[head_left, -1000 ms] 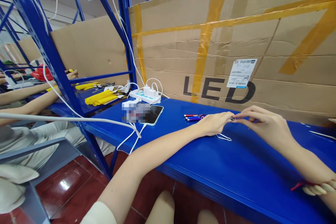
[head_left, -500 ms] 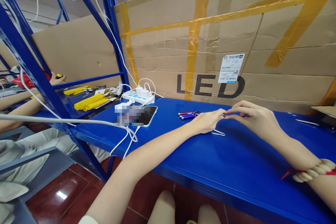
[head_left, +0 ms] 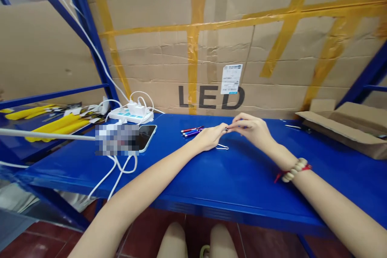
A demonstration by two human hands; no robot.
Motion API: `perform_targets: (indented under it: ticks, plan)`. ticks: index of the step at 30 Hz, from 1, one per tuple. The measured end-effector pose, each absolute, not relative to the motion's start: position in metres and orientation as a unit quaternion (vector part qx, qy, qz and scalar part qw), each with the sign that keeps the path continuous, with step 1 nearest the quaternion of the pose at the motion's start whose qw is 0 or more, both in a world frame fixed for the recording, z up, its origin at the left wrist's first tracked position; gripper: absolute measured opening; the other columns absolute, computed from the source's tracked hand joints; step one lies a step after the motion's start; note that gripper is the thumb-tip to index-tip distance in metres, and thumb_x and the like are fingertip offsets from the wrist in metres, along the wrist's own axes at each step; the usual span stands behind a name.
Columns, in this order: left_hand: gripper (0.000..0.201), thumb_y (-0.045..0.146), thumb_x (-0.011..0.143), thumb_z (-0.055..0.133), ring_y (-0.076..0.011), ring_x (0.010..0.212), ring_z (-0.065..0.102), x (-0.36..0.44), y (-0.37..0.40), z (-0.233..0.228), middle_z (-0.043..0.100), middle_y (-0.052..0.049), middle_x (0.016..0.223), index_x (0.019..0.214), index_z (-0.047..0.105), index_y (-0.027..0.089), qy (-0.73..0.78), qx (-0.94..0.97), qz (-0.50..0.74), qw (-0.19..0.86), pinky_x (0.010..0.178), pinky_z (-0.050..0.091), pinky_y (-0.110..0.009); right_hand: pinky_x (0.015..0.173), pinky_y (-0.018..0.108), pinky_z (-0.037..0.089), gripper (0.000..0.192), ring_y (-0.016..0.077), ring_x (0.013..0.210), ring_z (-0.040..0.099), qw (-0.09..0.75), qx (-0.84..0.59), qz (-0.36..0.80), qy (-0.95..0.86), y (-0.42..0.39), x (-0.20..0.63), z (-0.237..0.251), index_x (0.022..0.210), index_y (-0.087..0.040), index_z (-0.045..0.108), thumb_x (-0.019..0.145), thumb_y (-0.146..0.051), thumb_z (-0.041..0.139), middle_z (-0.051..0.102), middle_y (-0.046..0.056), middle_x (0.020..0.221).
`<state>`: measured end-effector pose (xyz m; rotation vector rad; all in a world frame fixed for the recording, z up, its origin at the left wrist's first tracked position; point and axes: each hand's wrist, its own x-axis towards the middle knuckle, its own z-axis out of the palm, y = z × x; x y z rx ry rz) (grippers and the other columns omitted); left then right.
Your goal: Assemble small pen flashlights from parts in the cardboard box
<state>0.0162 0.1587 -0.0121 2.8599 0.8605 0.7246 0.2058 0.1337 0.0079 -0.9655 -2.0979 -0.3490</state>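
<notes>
My left hand rests over the blue tabletop, its fingers pinched toward a small shiny metal piece. Reaching from the other side, my right hand has thumb and fingertips closed on the same piece. It is too small to make out its kind. Below my left hand's fingers a white cord loop shows; I cannot tell whether it hangs from the hand or lies on the table. Just left of that hand lie several slim pen-like metal tubes, red, blue and purple.
A phone, partly blurred out, and a white power strip with cables sit at the left. Yellow rolled items lie beyond the post. At the right stands an open cardboard box. A large cardboard sheet walls off the back.
My view has turned to the right, so the scene shifts left and the cardboard box comes into fuller view. Both hands keep their pinch at the small metal piece.
</notes>
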Motion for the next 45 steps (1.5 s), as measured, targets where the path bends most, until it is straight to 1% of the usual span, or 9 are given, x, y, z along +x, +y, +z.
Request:
perform_targets:
  ticks: [4, 9, 14, 18, 24, 32, 37, 40, 45]
  plan:
    - [0.019, 0.026, 0.096, 0.024, -0.0194, 0.082, 0.062, 0.016, 0.157, -0.01, 0.06, -0.005, 0.094, 0.106, 0.038, 0.019, 0.282, 0.93, 0.231, 0.036, 0.066, 0.043, -0.025, 0.054, 0.021, 0.037, 0.026, 0.0083, 0.058, 0.052, 0.399, -0.383, -0.118, -0.825, 0.133, 0.205, 0.01, 0.077, -0.023, 0.071, 0.082, -0.041, 0.054, 0.061, 0.002, 0.08]
    - [0.02, 0.027, 0.096, 0.024, -0.0194, 0.086, 0.061, 0.017, 0.155, -0.008, 0.06, -0.004, 0.1, 0.107, 0.039, 0.021, 0.287, 0.927, 0.238, 0.029, 0.071, 0.044, -0.027, 0.057, 0.021, 0.037, 0.022, 0.0086, 0.062, 0.052, 0.409, -0.389, -0.099, -0.819, 0.133, 0.203, 0.011, 0.075, -0.022, 0.07, 0.08, -0.04, 0.058, 0.061, 0.002, 0.081]
    - [0.023, 0.024, 0.095, 0.024, -0.0189, 0.093, 0.059, 0.018, 0.156, -0.007, 0.058, -0.004, 0.107, 0.111, 0.04, 0.021, 0.263, 0.93, 0.252, 0.041, 0.077, 0.044, -0.028, 0.053, 0.02, 0.036, 0.02, 0.0066, 0.057, 0.049, 0.416, -0.41, -0.021, -0.812, 0.135, 0.206, 0.012, 0.071, -0.022, 0.069, 0.072, -0.041, 0.066, 0.06, 0.0, 0.08]
    - [0.024, 0.023, 0.095, 0.025, -0.0182, 0.094, 0.058, 0.019, 0.156, -0.007, 0.057, -0.005, 0.108, 0.112, 0.041, 0.019, 0.24, 0.932, 0.269, 0.037, 0.079, 0.044, -0.028, 0.052, 0.02, 0.034, 0.022, 0.0059, 0.054, 0.046, 0.424, -0.41, 0.015, -0.807, 0.135, 0.208, 0.013, 0.07, -0.021, 0.069, 0.068, -0.043, 0.069, 0.06, -0.001, 0.079]
    - [0.022, 0.026, 0.095, 0.026, -0.017, 0.092, 0.059, 0.019, 0.157, -0.009, 0.058, -0.005, 0.104, 0.107, 0.043, 0.019, 0.243, 0.929, 0.278, 0.014, 0.079, 0.045, -0.027, 0.05, 0.021, 0.034, 0.024, 0.0047, 0.049, 0.044, 0.424, -0.404, 0.049, -0.809, 0.135, 0.209, 0.015, 0.072, -0.018, 0.068, 0.068, -0.042, 0.069, 0.06, 0.001, 0.08]
    - [0.023, 0.025, 0.096, 0.028, -0.0173, 0.096, 0.058, 0.021, 0.159, -0.012, 0.058, -0.007, 0.107, 0.109, 0.044, 0.017, 0.219, 0.927, 0.303, -0.021, 0.082, 0.045, -0.028, 0.049, 0.022, 0.037, 0.033, 0.0055, 0.045, 0.047, 0.42, -0.438, 0.094, -0.789, 0.129, 0.209, 0.023, 0.07, -0.015, 0.066, 0.06, -0.046, 0.073, 0.061, 0.002, 0.073]
    - [0.022, 0.022, 0.095, 0.029, -0.0187, 0.088, 0.057, 0.021, 0.16, -0.013, 0.059, -0.009, 0.097, 0.1, 0.048, 0.012, 0.197, 0.929, 0.304, -0.072, 0.079, 0.044, -0.03, 0.049, 0.022, 0.037, 0.029, 0.007, 0.05, 0.048, 0.415, -0.418, 0.102, -0.801, 0.129, 0.21, 0.026, 0.063, -0.015, 0.066, 0.06, -0.043, 0.073, 0.06, 0.003, 0.071]
    - [0.022, 0.019, 0.094, 0.029, -0.0183, 0.086, 0.056, 0.02, 0.159, -0.013, 0.059, -0.009, 0.093, 0.099, 0.049, 0.012, 0.192, 0.934, 0.29, -0.087, 0.077, 0.045, -0.029, 0.045, 0.021, 0.037, 0.031, 0.0069, 0.048, 0.048, 0.42, -0.407, 0.153, -0.797, 0.129, 0.209, 0.025, 0.061, -0.014, 0.066, 0.059, -0.044, 0.074, 0.06, 0.003, 0.069]
    - [0.024, 0.019, 0.094, 0.028, -0.017, 0.081, 0.058, 0.018, 0.158, -0.015, 0.06, -0.008, 0.087, 0.1, 0.05, 0.012, 0.157, 0.94, 0.276, -0.124, 0.074, 0.045, -0.027, 0.043, 0.021, 0.037, 0.03, 0.0079, 0.048, 0.048, 0.377, -0.413, 0.211, -0.802, 0.129, 0.21, 0.022, 0.058, -0.013, 0.065, 0.053, -0.04, 0.077, 0.058, 0.003, 0.062]
